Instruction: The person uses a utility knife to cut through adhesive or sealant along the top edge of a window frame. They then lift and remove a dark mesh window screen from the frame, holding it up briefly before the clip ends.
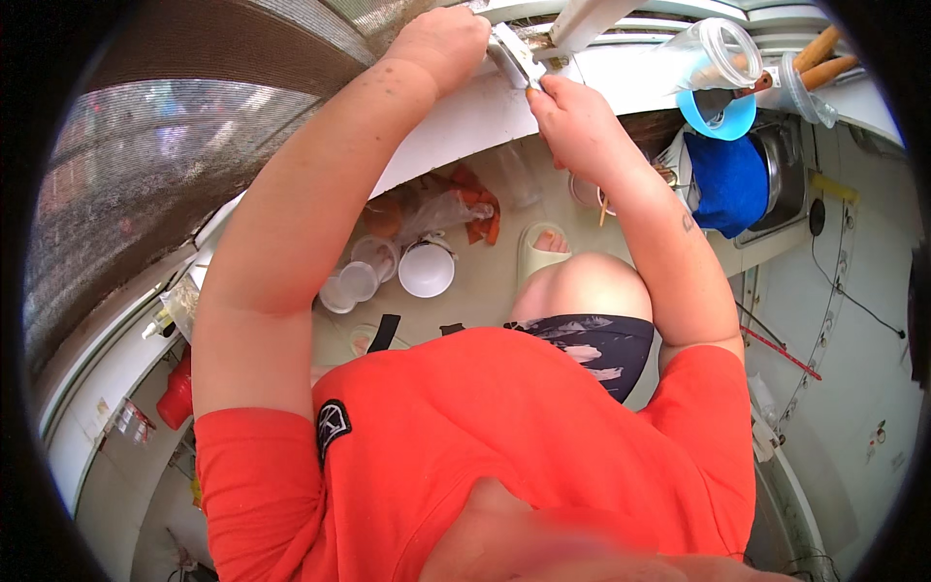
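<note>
At the upper middle, my right hand grips the lower end of a flat, silvery metal piece with a notched edge; its exact kind is unclear. My left hand is curled just left of the metal's upper end, against the window area. Its fingertips are hidden, so whether it holds anything does not show. Both hands are above a white ledge, close to a white upright of the window frame.
On the right stand a clear plastic container, a light-blue cup, wooden-handled tools and a blue cloth beside a metal sink. Below lie a white bowl, plastic cups and an orange bag. Mesh screen hangs left.
</note>
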`<state>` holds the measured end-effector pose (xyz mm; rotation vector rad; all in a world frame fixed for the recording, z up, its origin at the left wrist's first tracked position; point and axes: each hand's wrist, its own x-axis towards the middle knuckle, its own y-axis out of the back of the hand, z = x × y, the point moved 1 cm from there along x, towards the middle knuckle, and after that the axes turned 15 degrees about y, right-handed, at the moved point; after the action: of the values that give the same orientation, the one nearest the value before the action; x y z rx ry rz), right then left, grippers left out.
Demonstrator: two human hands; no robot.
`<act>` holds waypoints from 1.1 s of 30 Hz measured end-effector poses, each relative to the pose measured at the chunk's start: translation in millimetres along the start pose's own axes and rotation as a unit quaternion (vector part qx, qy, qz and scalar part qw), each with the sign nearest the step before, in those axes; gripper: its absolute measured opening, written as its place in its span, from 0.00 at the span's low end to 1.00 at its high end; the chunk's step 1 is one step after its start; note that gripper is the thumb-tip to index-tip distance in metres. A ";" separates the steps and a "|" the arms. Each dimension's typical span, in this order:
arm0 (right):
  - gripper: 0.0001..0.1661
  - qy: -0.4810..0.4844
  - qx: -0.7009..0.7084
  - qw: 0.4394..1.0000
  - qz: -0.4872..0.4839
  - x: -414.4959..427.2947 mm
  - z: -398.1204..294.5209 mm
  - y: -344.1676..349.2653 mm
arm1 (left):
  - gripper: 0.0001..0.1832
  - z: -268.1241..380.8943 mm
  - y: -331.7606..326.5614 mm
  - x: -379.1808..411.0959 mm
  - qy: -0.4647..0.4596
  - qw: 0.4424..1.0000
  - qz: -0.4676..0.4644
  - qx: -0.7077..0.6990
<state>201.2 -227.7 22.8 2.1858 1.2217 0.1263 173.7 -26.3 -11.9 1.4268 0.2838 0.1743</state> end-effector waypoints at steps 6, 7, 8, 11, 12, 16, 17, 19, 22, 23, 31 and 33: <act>0.18 -0.068 0.098 0.992 -0.036 9.6 -2.1 0.5 | 0.08 1.3 -0.1 -3.4 -0.021 0.999 0.040 -0.004; 0.18 -0.072 0.105 0.991 -0.035 3.7 -5.5 0.2 | 0.08 -0.1 -2.3 -4.8 -0.028 0.998 0.053 -0.003; 0.18 -0.077 0.111 0.990 -0.034 -5.7 -12.1 0.0 | 0.08 -2.7 -4.3 -5.6 -0.021 0.998 0.051 -0.003; 0.20 -0.062 0.079 0.994 -0.032 -6.1 -12.5 -2.0 | 0.08 1.8 -3.1 -10.1 -0.014 0.999 0.044 0.005; 0.19 -0.061 0.071 0.995 -0.033 -0.1 -12.3 -3.9 | 0.08 2.8 -0.6 -12.1 -0.017 0.999 0.041 0.018; 0.18 -0.050 0.044 0.997 -0.025 -4.1 -11.6 0.0 | 0.07 4.0 10.8 -22.2 0.010 0.999 0.037 -0.008; 0.17 -0.006 -0.010 1.000 0.021 -10.7 -8.1 1.9 | 0.08 4.8 14.3 -20.4 0.027 1.000 0.009 0.003; 0.16 0.085 -0.116 0.984 0.108 -29.0 0.9 2.8 | 0.09 3.3 21.6 -18.7 0.066 0.996 -0.049 0.026; 0.16 0.196 -0.271 0.933 0.137 -43.5 0.8 14.9 | 0.09 -10.5 7.9 -15.0 0.014 0.999 0.047 0.005; 0.16 0.199 -0.282 0.932 0.111 -46.1 -1.9 17.0 | 0.09 -14.0 1.5 -12.8 0.043 0.999 0.023 0.003; 0.19 0.196 -0.330 0.922 0.044 -42.0 -10.1 19.9 | 0.11 0.9 18.5 -2.7 0.164 0.983 -0.069 -0.051; 0.18 0.184 -0.332 0.923 0.059 -41.3 -1.3 17.1 | 0.12 -2.4 11.2 -2.0 0.148 0.987 -0.056 -0.041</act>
<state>189.9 -266.4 42.0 1.6623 1.0277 0.9006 171.7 -23.1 -0.8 1.2981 0.5936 0.3032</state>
